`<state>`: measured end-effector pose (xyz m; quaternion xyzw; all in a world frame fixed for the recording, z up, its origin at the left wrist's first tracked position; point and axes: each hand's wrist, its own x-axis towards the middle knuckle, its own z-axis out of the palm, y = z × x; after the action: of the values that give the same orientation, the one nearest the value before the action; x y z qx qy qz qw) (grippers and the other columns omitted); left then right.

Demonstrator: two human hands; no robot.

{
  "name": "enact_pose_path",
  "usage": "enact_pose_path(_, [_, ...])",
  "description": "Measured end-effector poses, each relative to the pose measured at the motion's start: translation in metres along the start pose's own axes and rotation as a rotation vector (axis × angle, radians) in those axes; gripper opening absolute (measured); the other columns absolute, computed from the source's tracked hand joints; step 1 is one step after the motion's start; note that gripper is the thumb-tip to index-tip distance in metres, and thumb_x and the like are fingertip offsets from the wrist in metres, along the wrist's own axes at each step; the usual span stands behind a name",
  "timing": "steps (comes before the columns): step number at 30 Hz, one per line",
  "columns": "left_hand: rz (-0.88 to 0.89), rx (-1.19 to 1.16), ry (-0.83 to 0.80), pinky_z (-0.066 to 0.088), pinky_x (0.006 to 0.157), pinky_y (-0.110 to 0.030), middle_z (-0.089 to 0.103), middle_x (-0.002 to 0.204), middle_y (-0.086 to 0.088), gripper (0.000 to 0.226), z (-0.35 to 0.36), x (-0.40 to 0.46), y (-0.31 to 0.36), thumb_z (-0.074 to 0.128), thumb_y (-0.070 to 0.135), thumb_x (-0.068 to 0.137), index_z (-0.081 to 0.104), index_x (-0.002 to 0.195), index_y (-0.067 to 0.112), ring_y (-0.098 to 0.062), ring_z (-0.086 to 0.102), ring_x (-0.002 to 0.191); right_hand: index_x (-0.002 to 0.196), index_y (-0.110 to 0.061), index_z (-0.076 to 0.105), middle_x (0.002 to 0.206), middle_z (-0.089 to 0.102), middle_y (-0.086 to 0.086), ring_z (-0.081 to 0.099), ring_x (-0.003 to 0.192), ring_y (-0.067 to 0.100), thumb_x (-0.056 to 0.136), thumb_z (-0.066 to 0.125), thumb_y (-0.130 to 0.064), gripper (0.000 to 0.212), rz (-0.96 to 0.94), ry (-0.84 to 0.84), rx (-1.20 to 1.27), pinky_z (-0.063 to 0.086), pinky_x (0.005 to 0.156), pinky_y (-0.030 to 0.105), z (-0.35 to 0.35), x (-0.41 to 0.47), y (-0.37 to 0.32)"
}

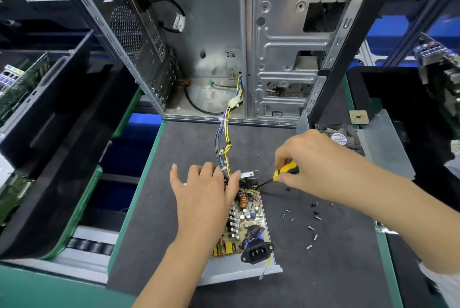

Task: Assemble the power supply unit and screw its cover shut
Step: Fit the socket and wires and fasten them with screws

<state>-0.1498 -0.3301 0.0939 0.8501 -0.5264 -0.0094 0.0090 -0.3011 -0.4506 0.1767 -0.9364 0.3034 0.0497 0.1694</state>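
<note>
An open power supply unit (267,233) lies on the dark mat, its circuit board (245,218) bare and its black mains socket (256,253) at the near end. My left hand (204,195) rests flat on the board with fingers spread, touching the wire bundle (224,138) that runs up into the computer case. My right hand (311,163) grips a yellow-and-black screwdriver (283,170); its tip points at the unit's far right corner. The grey cover with a fan (380,143) lies apart at the right. Several loose screws (311,228) are scattered to the right of the unit.
An open grey computer case (224,46) stands upright at the mat's far edge. Black bins (49,121) with circuit boards flank the left; another black bin (410,98) is at the right. Green bench edges (139,183) border the mat (323,270).
</note>
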Motion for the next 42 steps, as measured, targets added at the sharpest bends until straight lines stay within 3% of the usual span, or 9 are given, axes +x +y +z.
enact_pose_path(16, [-0.010, -0.007, -0.026, 0.019, 0.114, -0.055, 0.060, 0.089, 0.006, 0.074, -0.002, -0.001, -0.001, -0.001, 0.056, 0.092, 0.064, 0.083, 0.022, -0.019, 0.057, 0.100, 0.087, -0.025, 0.066, 0.089, 0.062, -0.003, 0.060, 0.084, 0.022, 0.084, 0.061, -0.026, 0.006, 0.019, -0.008, -0.018, 0.053, 0.071, 0.036, 0.004, 0.006, -0.002])
enact_pose_path(21, [-0.006, -0.012, 0.012, 0.026, 0.110, -0.059, 0.059, 0.079, 0.001, 0.059, -0.002, 0.000, 0.000, 0.022, 0.052, 0.096, 0.063, 0.074, 0.016, -0.026, 0.059, 0.089, 0.089, -0.027, 0.063, 0.091, 0.063, -0.002, 0.060, 0.087, 0.026, 0.087, 0.059, -0.033, 0.008, -0.016, 0.004, -0.139, 0.041, 0.064, 0.029, -0.004, 0.010, -0.013])
enact_pose_path(24, [-0.009, -0.014, 0.054, 0.031, 0.106, -0.062, 0.058, 0.073, -0.002, 0.053, -0.001, -0.001, 0.001, 0.032, 0.047, 0.096, 0.062, 0.068, 0.013, -0.029, 0.060, 0.082, 0.089, -0.022, 0.059, 0.075, 0.049, 0.002, 0.055, 0.080, 0.030, 0.091, 0.055, -0.033, 0.012, -0.042, -0.007, -0.292, 0.033, 0.062, 0.030, -0.010, 0.012, -0.022])
enact_pose_path(26, [-0.005, -0.014, 0.070, 0.032, 0.105, -0.063, 0.058, 0.072, -0.002, 0.053, -0.001, -0.002, 0.001, 0.033, 0.047, 0.095, 0.062, 0.067, 0.013, -0.029, 0.060, 0.081, 0.079, -0.020, 0.046, 0.066, 0.033, 0.001, 0.054, 0.080, 0.029, 0.093, 0.054, -0.030, 0.018, -0.063, -0.040, -0.369, 0.032, 0.059, 0.031, -0.012, 0.014, -0.029])
enact_pose_path(29, [0.003, -0.012, 0.084, 0.033, 0.104, -0.063, 0.058, 0.071, -0.002, 0.056, -0.001, -0.001, 0.002, 0.030, 0.048, 0.096, 0.063, 0.067, 0.012, -0.029, 0.061, 0.080, 0.064, -0.018, 0.023, 0.075, 0.030, 0.002, 0.040, 0.060, 0.022, 0.091, 0.054, -0.018, 0.041, -0.123, -0.097, -0.441, 0.024, 0.047, 0.028, -0.013, 0.017, -0.037])
enact_pose_path(32, [-0.001, -0.010, 0.084, 0.033, 0.104, -0.063, 0.059, 0.071, -0.002, 0.054, -0.001, -0.001, 0.002, 0.032, 0.047, 0.095, 0.062, 0.066, 0.012, -0.029, 0.060, 0.080, 0.061, -0.017, 0.018, 0.078, 0.024, 0.004, 0.026, 0.049, 0.016, 0.087, 0.054, -0.007, 0.046, -0.171, -0.147, -0.454, 0.016, 0.043, 0.028, -0.016, 0.019, -0.039])
enact_pose_path(36, [0.005, -0.025, 0.117, 0.034, 0.102, -0.064, 0.058, 0.069, -0.003, 0.048, -0.001, -0.002, 0.002, 0.040, 0.043, 0.094, 0.062, 0.065, 0.012, -0.030, 0.061, 0.078, 0.063, -0.017, 0.019, 0.064, 0.028, -0.001, 0.038, 0.060, 0.023, 0.094, 0.054, -0.020, 0.047, -0.226, -0.046, -0.541, 0.019, 0.046, 0.027, -0.010, 0.032, -0.040])
enact_pose_path(39, [0.012, -0.022, 0.116, 0.033, 0.103, -0.063, 0.059, 0.070, -0.003, 0.048, 0.000, -0.002, 0.001, 0.039, 0.044, 0.094, 0.062, 0.066, 0.012, -0.029, 0.061, 0.078, 0.080, -0.015, 0.048, 0.076, 0.046, 0.001, 0.060, 0.081, 0.028, 0.097, 0.049, -0.033, 0.025, -0.246, 0.013, -0.555, 0.025, 0.050, 0.028, -0.008, 0.037, -0.040])
enact_pose_path(42, [0.002, -0.032, 0.081, 0.030, 0.106, -0.062, 0.060, 0.074, -0.002, 0.052, -0.002, -0.001, 0.002, 0.033, 0.047, 0.096, 0.063, 0.070, 0.013, -0.028, 0.060, 0.084, 0.099, -0.016, 0.037, 0.079, 0.039, 0.008, 0.049, 0.064, 0.023, 0.091, 0.056, -0.039, 0.031, -0.198, -0.112, -0.479, 0.018, 0.043, 0.028, -0.015, 0.034, -0.029])
